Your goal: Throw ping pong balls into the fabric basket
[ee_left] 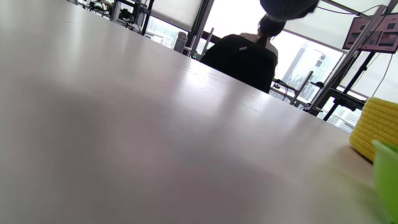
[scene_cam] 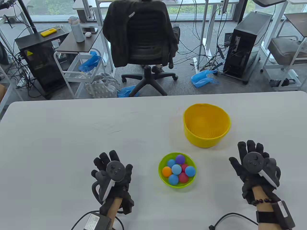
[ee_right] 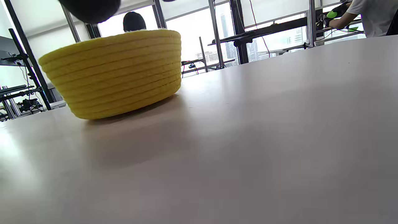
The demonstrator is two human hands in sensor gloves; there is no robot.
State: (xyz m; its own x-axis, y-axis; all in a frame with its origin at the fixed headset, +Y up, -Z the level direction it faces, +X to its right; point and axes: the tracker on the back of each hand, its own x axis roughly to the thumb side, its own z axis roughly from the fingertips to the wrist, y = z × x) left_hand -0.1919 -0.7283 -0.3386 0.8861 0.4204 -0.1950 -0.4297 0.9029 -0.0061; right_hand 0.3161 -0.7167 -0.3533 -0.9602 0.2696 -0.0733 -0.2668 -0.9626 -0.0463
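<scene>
Eight ping pong balls [scene_cam: 177, 171] lie between both flat hands.

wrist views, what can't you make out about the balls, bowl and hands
- Balls: hidden in both wrist views; the camera sits below the rim.
- Green bowl: a blurred sliver, cut off by the left wrist view's right edge.
- Left hand, right hand: dark blurs, cropped at the top edge.

Office: swivel chair [scene_cam: 144, 43], desks, computer tower [scene_cam: 244, 45]
</scene>
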